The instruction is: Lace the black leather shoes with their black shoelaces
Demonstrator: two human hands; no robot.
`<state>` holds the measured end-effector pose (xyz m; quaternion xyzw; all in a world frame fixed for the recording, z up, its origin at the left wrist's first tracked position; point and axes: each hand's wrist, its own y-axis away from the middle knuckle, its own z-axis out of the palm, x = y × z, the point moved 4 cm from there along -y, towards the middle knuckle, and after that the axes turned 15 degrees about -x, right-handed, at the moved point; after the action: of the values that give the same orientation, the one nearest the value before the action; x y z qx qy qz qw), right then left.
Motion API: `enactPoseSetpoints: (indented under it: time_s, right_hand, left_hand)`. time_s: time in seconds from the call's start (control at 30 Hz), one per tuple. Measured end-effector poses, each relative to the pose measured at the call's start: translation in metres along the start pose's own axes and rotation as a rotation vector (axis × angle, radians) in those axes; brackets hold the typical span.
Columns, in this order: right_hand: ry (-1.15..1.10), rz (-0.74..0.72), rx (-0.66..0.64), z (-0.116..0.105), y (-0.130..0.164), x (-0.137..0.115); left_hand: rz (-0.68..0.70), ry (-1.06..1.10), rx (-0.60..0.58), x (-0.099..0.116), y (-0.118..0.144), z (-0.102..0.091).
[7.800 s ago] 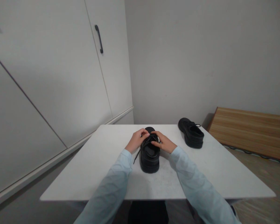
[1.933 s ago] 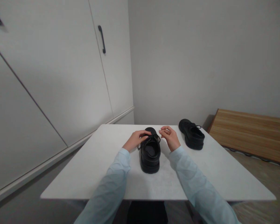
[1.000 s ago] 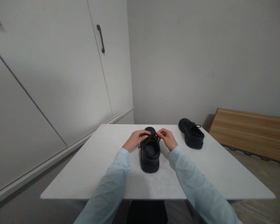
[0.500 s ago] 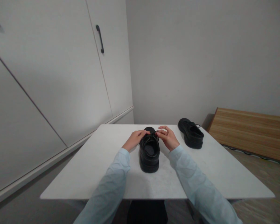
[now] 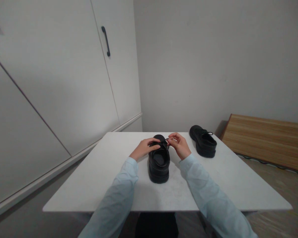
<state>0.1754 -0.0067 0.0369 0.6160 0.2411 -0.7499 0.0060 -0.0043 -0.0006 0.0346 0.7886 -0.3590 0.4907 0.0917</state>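
Left hand [image 5: 144,148] pins the lace [image 5: 164,142] on the near shoe [image 5: 159,161]; right hand [image 5: 179,145], at 3 o'clock, pinches its end. Keep tension even.

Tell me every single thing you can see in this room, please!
near shoe: 1, black, middle of the table, heel toward the person, both hands at its laces
laces: black, on top of the near shoe, pinched by the right hand
far shoe: 1, black, far right part of the table, untouched
table: 1, white, in front of the person
cupboard doors: white, along the left wall
door handle: 1, black, on the cupboard
wooden board: 1, light brown, low at the right
wall: grey-white, behind the table
sleeves: 2, pale blue, on the person's arms
left hand: resting on the near shoe's left side
right hand: pinching a lace
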Motion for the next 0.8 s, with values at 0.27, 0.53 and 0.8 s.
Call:
enactPoseSetpoints:
  time_s: [0.27, 0.53, 0.8]
  right_hand:
    - [0.280, 0.023, -0.095, -0.004, 0.000, -0.010]
    - [0.748, 0.043, -0.157, -0.013, -0.001, -0.009]
    - [0.957, 0.069, -0.172, -0.020, -0.003, -0.004]
  left_hand:
    - [0.017, -0.036, -0.032, -0.005, 0.001, 0.001]
    - [0.021, -0.032, -0.039, -0.006, 0.000, 0.001]
    - [0.003, -0.037, -0.038, -0.003, 0.001, 0.001]
